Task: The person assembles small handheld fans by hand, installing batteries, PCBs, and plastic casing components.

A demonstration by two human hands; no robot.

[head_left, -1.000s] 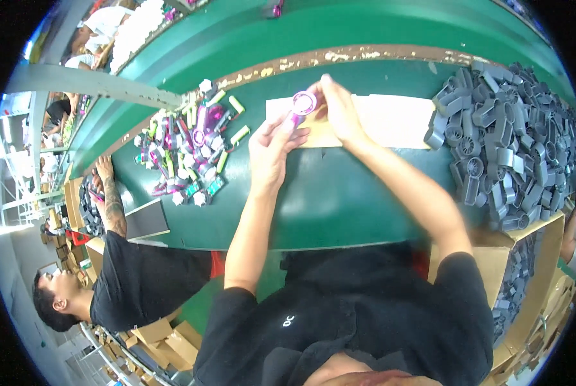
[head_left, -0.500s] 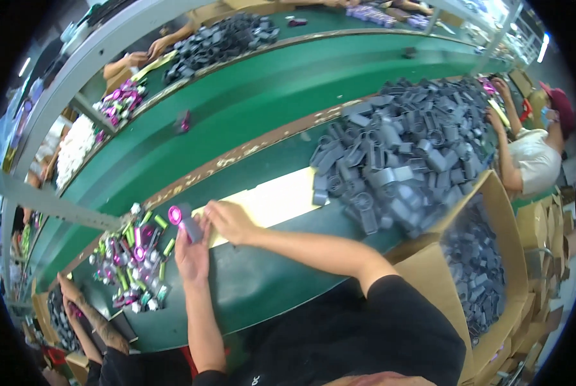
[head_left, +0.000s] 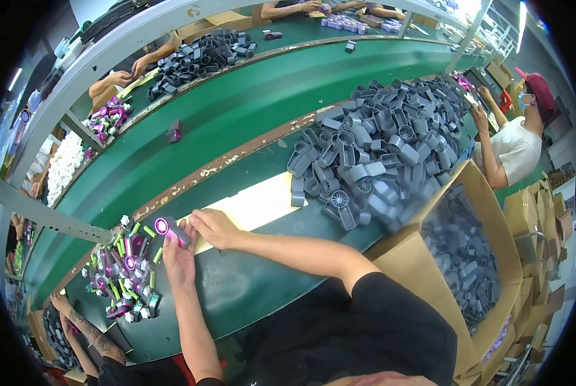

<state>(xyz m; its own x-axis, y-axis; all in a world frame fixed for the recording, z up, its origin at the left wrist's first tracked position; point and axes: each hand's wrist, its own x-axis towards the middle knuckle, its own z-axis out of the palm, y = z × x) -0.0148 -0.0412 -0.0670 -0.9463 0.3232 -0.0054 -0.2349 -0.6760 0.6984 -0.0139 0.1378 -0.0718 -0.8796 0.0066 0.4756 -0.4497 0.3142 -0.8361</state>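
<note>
Just off the left end of the yellow sheet (head_left: 256, 204), above the green bench (head_left: 256, 299), holds up a grey case (head_left: 180, 236) with a pink ring (head_left: 162, 226) at its round end. Has the left hand (head_left: 180, 260) closed around the body, ring turned outward and left. Sets the right hand (head_left: 212, 228) close alongside, fingers bent; cannot tell whether touching or pinching the case.

Looks light and stiff, probably hard plastic, with smooth walls likely to slip a little in dry fingers. Seems sturdy along the body, perhaps more fragile at the ring, so best gripped by the long sides between thumb and fingers, without pressing on the round face.

To the left, shows a heap of loose parts (head_left: 128, 273), with green sticks (head_left: 158, 256) among pink and white pieces. Beyond the sheet to the right, shows a large pile of grey cases (head_left: 378, 148), and nearer, an open cardboard box (head_left: 409, 260) with more inside. Farther out, shows a green belt (head_left: 236, 106) carrying a dark piece (head_left: 175, 131).
</note>
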